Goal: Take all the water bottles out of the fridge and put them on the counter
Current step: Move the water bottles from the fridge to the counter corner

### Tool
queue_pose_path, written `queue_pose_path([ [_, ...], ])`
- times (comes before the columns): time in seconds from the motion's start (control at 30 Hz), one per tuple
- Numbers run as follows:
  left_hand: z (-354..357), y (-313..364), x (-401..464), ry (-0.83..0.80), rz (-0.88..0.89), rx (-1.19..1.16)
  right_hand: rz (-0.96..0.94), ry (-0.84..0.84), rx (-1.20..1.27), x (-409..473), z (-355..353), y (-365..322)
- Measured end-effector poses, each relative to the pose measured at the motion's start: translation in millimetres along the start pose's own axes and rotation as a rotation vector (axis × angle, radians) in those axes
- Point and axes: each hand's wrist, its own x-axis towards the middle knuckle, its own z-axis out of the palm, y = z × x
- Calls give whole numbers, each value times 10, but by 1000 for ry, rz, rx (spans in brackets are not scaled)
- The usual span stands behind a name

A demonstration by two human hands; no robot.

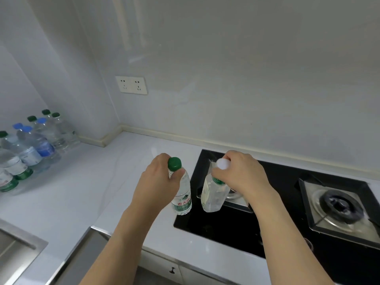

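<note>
Kitchen: white stone desk (86, 194) below pale wall tiles, a black gas hob (287, 212) set into it at right of frame, a steel sink (18, 249) at lower left, a double socket (131, 85) on the wall.
Left hand: my left hand (158, 179) grips the neck of a green-capped water bottle (182, 194), fingers curled round it just under the cap; it hangs roughly upright over the seam where desk meets hob.
Right hand: my right hand (240, 173) pinches a white-capped bottle (213, 194) near its top, tilted, over the hob glass.
Risk, placement: I judge both bottles sit over or at the hob edge; set down there they miss the desk, so I'd carry them toward frame left.
Risk, grip: held only by the necks, they could swing or slip.
Risk, crowding: a bottle set too near the cluster could topple others.
Count, held: two, one per hand.
Count, already set down: cluster of bottles (28, 149) at far left; I make out four green caps and three blue, plus at least two more cut by the frame edge.
Count, burners: one plainly visible (337, 204), another partly hidden behind the bottles.
</note>
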Motion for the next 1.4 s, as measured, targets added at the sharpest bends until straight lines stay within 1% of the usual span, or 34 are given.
queue_pose_path([
  [0.27, -84, -284, 720, 50, -30, 33, -31, -50, 87, 742, 208, -285],
  [0.57, -145, -900, 1225, 12, -96, -3, -59, -153, 13, 1293, 684, -712],
  [0.73, -401, -1506, 1608, 9, -122, 7, -56, -164, 4, 1615, 1125, -1266],
  [0.9, -778, -2125, 1986, 29, -141, 27, -48, -213, 26, 1948, 1543, -1900],
  [1.23, -1496, -3336, 2417, 116, -293, -1, -204, -312, -16, 2512, 2430, -3229],
  [1.4, -1782, -3877, 2506, 158, -333, -7, -266, -365, -58, 2698, 2915, -3736],
])
